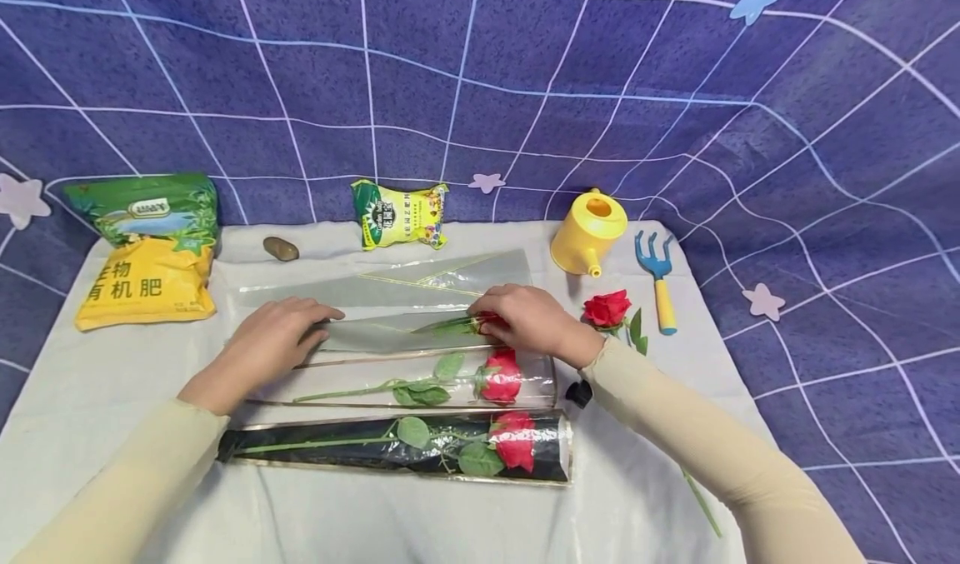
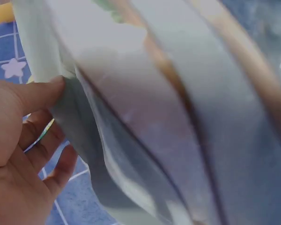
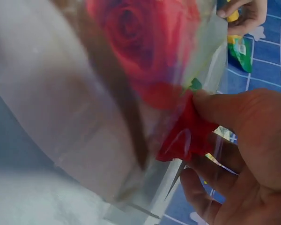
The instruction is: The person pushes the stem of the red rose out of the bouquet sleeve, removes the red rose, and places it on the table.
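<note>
Grey film sleeve lies mid-table between the person's hands on my head feed, a rose inside, bloom at the wide end. Left hand: thumb and fingers pinch the narrow end. Right hand: fingers curled round the bloom at the mouth; can't tell whether film sits between skin and petals. One hand per end, I'd guess to hold the limp film straight and the flower in line. Nearer me, a clear sleeve and a black sleeve, each with one red rose, bloom to the right, where the sleeves are widest, presumably to give the heads room. Beyond the hands, a flat grey sleeve, no flower showing. Loose rose on the right of the table, outside any sleeve, stem partly hidden. Watering can: top opening visible, can't tell if it holds water. Small packet at the back looks plump, contents hidden. The rest seems set round the edges, probably for working space.
</note>
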`<state>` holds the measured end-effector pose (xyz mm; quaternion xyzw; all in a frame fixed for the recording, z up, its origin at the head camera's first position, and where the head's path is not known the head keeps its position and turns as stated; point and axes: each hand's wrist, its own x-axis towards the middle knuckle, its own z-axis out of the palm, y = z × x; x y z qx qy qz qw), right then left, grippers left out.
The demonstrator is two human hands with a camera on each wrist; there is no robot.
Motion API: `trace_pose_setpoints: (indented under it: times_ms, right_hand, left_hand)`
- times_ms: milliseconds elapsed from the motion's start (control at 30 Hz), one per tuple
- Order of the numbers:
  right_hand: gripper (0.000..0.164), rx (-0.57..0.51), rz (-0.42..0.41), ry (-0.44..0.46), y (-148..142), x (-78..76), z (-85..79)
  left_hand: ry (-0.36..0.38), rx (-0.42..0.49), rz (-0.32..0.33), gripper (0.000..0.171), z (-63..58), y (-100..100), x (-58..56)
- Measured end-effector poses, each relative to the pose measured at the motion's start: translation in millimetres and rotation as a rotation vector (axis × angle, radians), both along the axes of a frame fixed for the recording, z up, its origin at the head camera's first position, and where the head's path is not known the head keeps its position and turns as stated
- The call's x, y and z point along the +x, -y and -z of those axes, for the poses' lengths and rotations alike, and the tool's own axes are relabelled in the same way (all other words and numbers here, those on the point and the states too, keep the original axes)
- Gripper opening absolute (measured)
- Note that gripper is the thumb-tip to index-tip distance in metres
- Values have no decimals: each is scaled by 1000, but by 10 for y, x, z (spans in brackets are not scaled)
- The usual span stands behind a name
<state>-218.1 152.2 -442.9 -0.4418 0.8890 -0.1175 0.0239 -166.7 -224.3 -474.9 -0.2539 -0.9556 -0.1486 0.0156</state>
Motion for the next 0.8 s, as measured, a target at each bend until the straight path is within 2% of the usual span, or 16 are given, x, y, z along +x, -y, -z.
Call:
trace_pose_setpoints:
  times_ms: [133, 233, 433, 633, 733, 800]
  right_hand:
    - [25, -35, 7, -35, -31, 9, -130]
    - [26, -73, 7, -73, -64, 25, -261]
    - [25, -158, -20, -119, -132, 152, -558]
    - [26, -171, -73, -175, -208, 341, -730]
    - [27, -173, -75, -203, -233, 410, -767]
    - [27, -184, -72, -213, -245, 441, -778]
  left_hand:
    - [-2, 40, -1, 30, -157, 2, 22]
    - [4, 66, -3, 30, -324, 4, 58]
    - [98, 101, 8, 28, -611, 4, 205]
    - [235, 172, 28, 25, -757, 3, 405]
    - [327, 230, 25, 22, -792, -18, 468]
    - [361, 263, 27, 18, -796, -35, 490]
